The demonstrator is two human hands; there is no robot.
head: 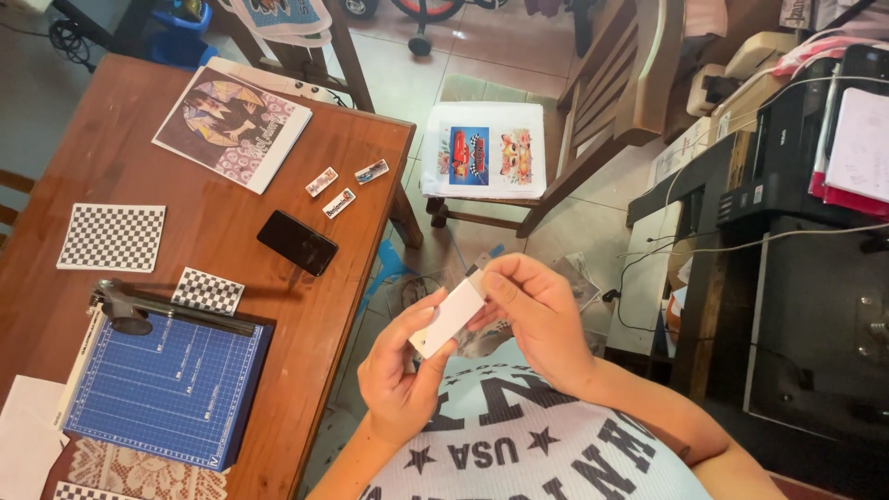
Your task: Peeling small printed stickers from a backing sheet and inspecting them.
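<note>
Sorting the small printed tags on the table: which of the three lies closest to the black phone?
The middle tag, lowest of the three, sits just above the black phone; the other two lie farther up the table.

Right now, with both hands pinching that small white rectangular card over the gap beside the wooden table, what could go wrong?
The small white rectangular card is held off the brown wooden table, above the floor; if the left hand or right hand slips, it would likely drop among the clutter below. The black phone lies near the table edge and could be knocked off.
</note>
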